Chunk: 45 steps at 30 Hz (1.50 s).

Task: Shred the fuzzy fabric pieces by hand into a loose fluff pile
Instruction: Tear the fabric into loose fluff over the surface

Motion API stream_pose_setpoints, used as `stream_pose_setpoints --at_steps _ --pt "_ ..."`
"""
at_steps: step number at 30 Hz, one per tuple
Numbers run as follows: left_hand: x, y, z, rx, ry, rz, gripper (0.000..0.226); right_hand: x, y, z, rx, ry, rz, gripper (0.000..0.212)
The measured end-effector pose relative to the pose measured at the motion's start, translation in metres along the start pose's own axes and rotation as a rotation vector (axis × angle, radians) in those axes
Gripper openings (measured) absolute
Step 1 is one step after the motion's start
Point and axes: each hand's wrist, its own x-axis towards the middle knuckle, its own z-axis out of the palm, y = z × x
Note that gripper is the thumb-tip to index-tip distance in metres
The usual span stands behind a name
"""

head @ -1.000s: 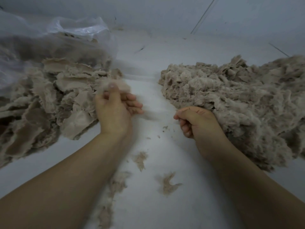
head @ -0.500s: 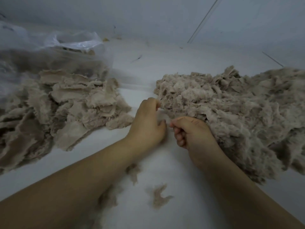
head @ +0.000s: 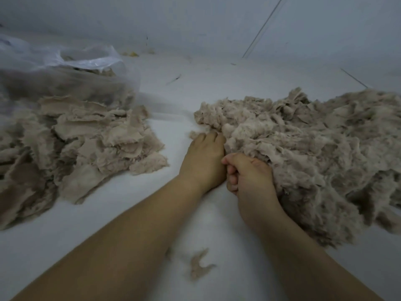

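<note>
A heap of flat, torn beige fuzzy fabric pieces [head: 86, 144] lies on the left of the white surface. A large loose fluff pile [head: 308, 153] spreads across the right. My left hand [head: 204, 157] rests palm down at the fluff pile's near-left edge, fingers curled into the fluff. My right hand [head: 249, 177] is pressed against it, fingers curled and thumb tip touching the left hand. Both hands close on a small fabric piece that they almost entirely hide.
A clear plastic bag [head: 65, 68] holding more fabric stands behind the left heap. Small fluff scraps [head: 199, 266] lie on the white surface [head: 173, 101] between my forearms. A pale wall [head: 195, 22] rises at the back.
My left hand lifted a piece from the left heap and carried it right to my right hand. Both hands now press together at the fluff pile's edge. The view shifted slightly.
</note>
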Motion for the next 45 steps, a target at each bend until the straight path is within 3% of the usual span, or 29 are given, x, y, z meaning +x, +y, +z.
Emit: stream_pose_setpoints --at_steps 5,11,17,22,25,27,30,33,35,38,42,45 --pt "-0.052 0.016 -0.016 -0.122 0.089 -0.005 0.029 -0.005 -0.001 0.000 0.040 0.047 -0.038 0.026" --pt "-0.094 0.016 -0.035 -0.359 0.104 0.028 0.061 -0.006 0.000 0.000 -0.022 0.016 -0.055 0.042" --pt "-0.077 0.003 -0.039 -0.714 0.129 -0.313 0.065 -0.007 0.001 0.002 -0.164 -0.072 -0.059 0.025" --pt "-0.077 -0.006 -0.043 -0.901 0.030 -0.191 0.061 -0.004 -0.004 0.001 -0.258 -0.271 0.024 0.023" --pt "-0.077 -0.011 -0.041 -1.038 0.062 -0.196 0.059 -0.001 -0.005 -0.001 -0.280 -0.289 0.061 0.020" --pt "-0.079 -0.013 -0.040 -0.997 0.131 -0.231 0.051 0.002 -0.007 -0.002 -0.272 -0.270 0.106 0.016" --pt "-0.080 -0.017 -0.041 -0.682 0.207 -0.226 0.040 0.006 -0.011 -0.006 -0.194 -0.255 0.209 0.022" --pt "-0.077 -0.018 -0.042 -0.379 0.109 -0.182 0.024 0.008 -0.017 -0.011 -0.095 -0.290 0.332 0.027" --pt "-0.076 -0.016 -0.041 -0.339 0.081 -0.135 0.019 0.010 -0.019 -0.013 -0.024 -0.322 0.406 0.026" --pt "-0.077 -0.016 -0.043 -0.623 0.173 -0.208 0.011 0.010 -0.018 -0.013 -0.001 -0.318 0.413 0.023" --pt "-0.074 -0.015 -0.049 -1.035 0.337 -0.294 0.026 0.008 -0.012 -0.010 -0.101 -0.324 0.292 0.016" --pt "-0.074 -0.013 -0.053 -1.305 0.229 -0.288 0.028 0.005 -0.008 -0.008 -0.247 -0.386 0.172 0.026"
